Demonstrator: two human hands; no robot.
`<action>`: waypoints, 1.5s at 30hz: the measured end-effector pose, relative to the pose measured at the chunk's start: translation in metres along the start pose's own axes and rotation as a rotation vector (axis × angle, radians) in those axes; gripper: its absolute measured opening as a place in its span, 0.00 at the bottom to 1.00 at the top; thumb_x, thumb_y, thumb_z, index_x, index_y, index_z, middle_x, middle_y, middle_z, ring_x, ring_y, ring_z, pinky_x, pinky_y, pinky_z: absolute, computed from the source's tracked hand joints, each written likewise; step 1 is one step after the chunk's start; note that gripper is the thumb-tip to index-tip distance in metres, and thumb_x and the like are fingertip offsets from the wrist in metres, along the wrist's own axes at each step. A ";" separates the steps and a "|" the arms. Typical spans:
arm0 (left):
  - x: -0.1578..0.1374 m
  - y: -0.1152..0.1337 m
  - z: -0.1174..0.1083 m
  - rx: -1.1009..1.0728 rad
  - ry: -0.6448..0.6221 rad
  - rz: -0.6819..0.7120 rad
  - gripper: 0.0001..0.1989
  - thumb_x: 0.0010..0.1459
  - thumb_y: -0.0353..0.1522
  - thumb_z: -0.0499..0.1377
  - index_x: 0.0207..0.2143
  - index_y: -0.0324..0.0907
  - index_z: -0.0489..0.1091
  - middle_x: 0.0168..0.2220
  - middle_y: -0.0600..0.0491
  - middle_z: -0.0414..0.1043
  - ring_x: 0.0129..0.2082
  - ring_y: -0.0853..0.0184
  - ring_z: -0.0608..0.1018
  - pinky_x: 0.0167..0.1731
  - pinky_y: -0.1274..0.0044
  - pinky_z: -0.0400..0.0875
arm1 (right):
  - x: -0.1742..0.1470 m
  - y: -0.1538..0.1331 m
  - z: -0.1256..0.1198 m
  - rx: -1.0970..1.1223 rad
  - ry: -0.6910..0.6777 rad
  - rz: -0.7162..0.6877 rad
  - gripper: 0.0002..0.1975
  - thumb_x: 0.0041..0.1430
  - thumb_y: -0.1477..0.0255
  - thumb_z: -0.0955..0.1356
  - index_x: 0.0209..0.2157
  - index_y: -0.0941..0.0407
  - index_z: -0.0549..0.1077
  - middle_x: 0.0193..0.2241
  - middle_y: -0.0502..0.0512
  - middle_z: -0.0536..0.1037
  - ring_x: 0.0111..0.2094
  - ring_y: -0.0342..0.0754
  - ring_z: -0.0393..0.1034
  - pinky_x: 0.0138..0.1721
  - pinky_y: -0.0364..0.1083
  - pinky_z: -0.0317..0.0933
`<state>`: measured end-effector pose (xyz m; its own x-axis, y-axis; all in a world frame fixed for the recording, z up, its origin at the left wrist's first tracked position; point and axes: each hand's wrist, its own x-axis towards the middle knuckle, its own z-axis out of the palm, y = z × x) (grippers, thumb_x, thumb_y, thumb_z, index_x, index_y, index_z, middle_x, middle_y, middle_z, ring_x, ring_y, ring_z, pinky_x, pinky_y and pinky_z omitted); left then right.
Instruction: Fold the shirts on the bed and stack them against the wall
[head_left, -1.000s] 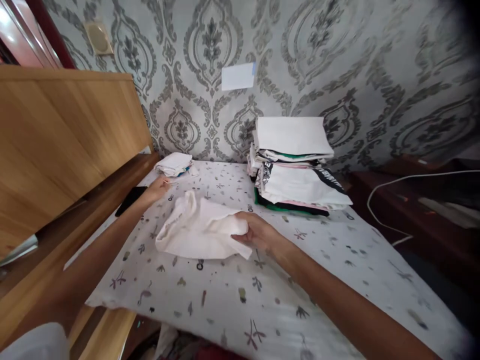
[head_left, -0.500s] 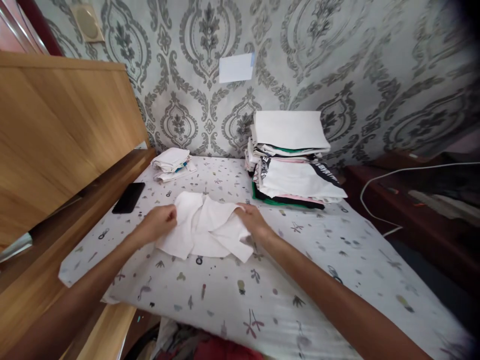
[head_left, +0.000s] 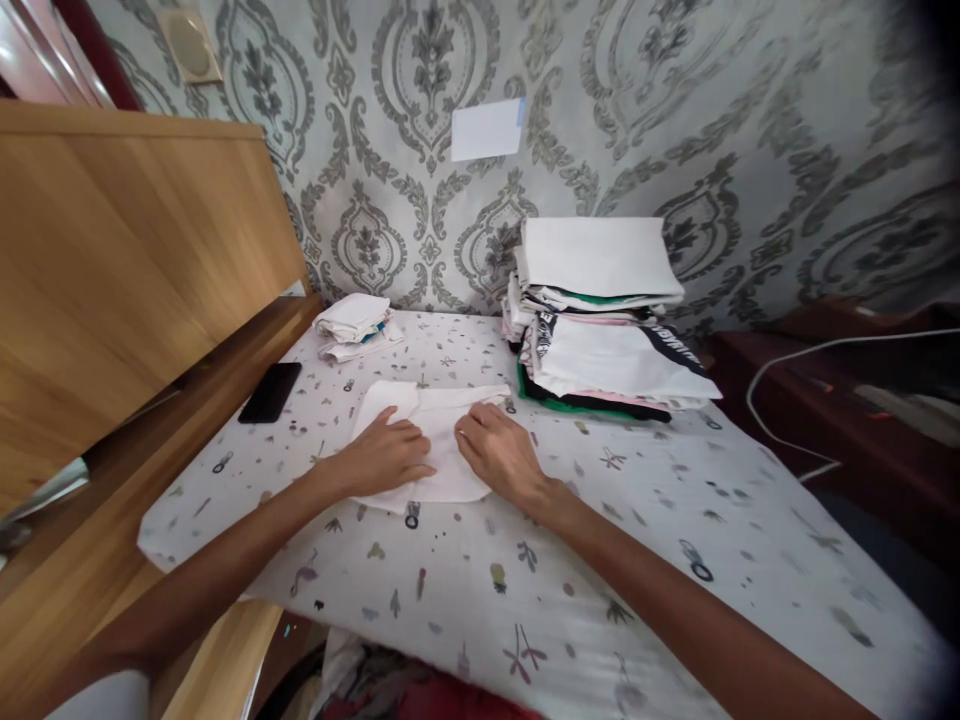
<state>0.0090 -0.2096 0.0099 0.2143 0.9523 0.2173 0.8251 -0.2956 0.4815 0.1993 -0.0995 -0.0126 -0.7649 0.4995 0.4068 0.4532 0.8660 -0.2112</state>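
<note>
A white cloth garment (head_left: pixel 442 470) lies partly folded on the patterned sheet, its left side doubled over. Resting on that folded left part is my left hand (head_left: pixel 386 450), palm down with its fingers stretched out. My right hand (head_left: pixel 499 450) is on the garment's right side, fingers curled and closed at the fabric. Its fingertips are partly hidden. The exact kind of garment cannot be made out.
Beyond my right hand stands a tall stack of folded clothes (head_left: pixel 607 350). A small folded pile (head_left: pixel 352 325) and a black phone (head_left: pixel 271 392) are at the left. A wooden panel (head_left: pixel 150 230) borders the left side; a white cable (head_left: pixel 757 390) hangs at the right.
The garment has gone from bunched and lifted between my hands to lying flatter, with a side folded over. My left hand has opened and moved right onto it.
</note>
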 end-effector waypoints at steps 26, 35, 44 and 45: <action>-0.030 -0.028 -0.042 0.653 -0.334 -0.454 0.13 0.64 0.31 0.49 0.44 0.41 0.71 0.45 0.44 0.75 0.46 0.56 0.77 0.40 0.69 0.70 | 0.009 0.003 -0.018 0.015 -0.416 0.206 0.11 0.66 0.75 0.61 0.40 0.56 0.76 0.41 0.58 0.78 0.41 0.50 0.73 0.37 0.45 0.60; 0.052 -0.079 -0.122 0.767 -0.015 -0.648 0.17 0.62 0.26 0.49 0.46 0.44 0.75 0.43 0.41 0.78 0.45 0.49 0.79 0.42 0.64 0.71 | 0.040 0.035 0.027 0.007 -0.240 0.149 0.18 0.64 0.72 0.62 0.54 0.58 0.71 0.58 0.66 0.69 0.58 0.58 0.64 0.56 0.54 0.60; 0.037 -0.132 -0.033 0.350 0.141 -0.282 0.22 0.66 0.34 0.45 0.60 0.40 0.63 0.61 0.43 0.68 0.61 0.60 0.70 0.61 0.66 0.64 | 0.046 0.047 0.051 -0.079 -0.213 0.089 0.23 0.69 0.69 0.57 0.62 0.60 0.65 0.69 0.67 0.56 0.69 0.57 0.47 0.66 0.57 0.46; 0.027 -0.134 -0.021 0.327 0.121 -0.245 0.23 0.67 0.36 0.46 0.61 0.41 0.63 0.63 0.44 0.65 0.63 0.59 0.67 0.63 0.65 0.61 | 0.043 0.046 0.053 -0.077 -0.230 0.087 0.23 0.70 0.68 0.56 0.62 0.59 0.66 0.68 0.66 0.58 0.69 0.56 0.48 0.66 0.57 0.46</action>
<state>-0.1070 -0.1461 -0.0316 -0.0558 0.9699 0.2372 0.9706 -0.0030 0.2406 0.1630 -0.0370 -0.0518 -0.8013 0.5721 0.1752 0.5491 0.8194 -0.1644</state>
